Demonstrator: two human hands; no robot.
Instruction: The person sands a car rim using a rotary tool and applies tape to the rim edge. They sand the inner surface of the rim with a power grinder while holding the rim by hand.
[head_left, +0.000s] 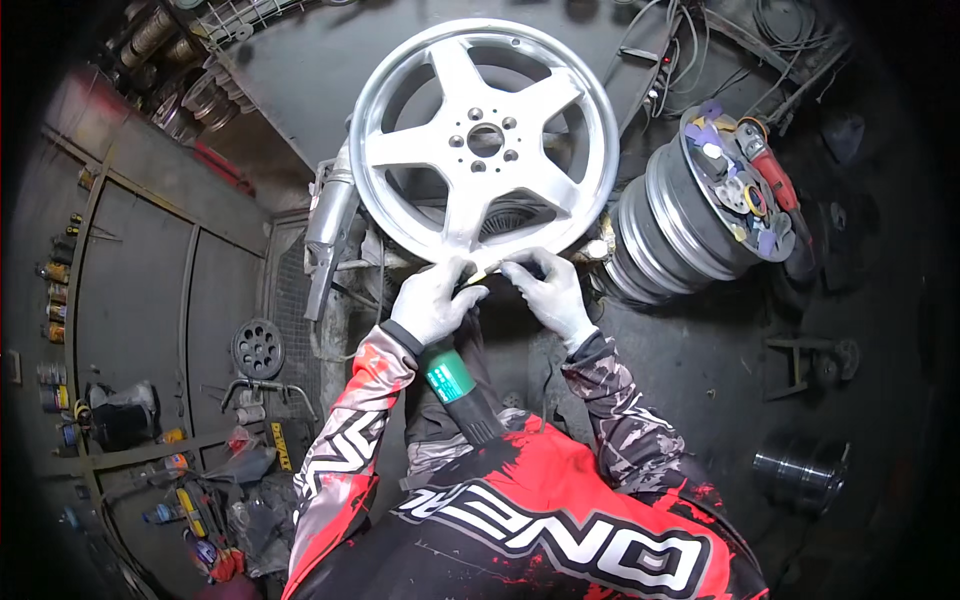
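Your left hand (pixel 435 300), gloved in white, is clenched around the front of a green-bodied grinder (pixel 455 385) whose black tail runs back toward your chest. Your right hand (pixel 553 290), also gloved, presses its fingers on the lower rim of the wheel (pixel 485 140), just beside the tool's tip; whether it grips anything is not clear. The wheel, silver with five spokes, stands upright before you on a stand (pixel 335 235), its face toward you. To its right a stack of steel rims (pixel 670 225) lies on its side, with a red tool (pixel 775 180) and small discs resting on top.
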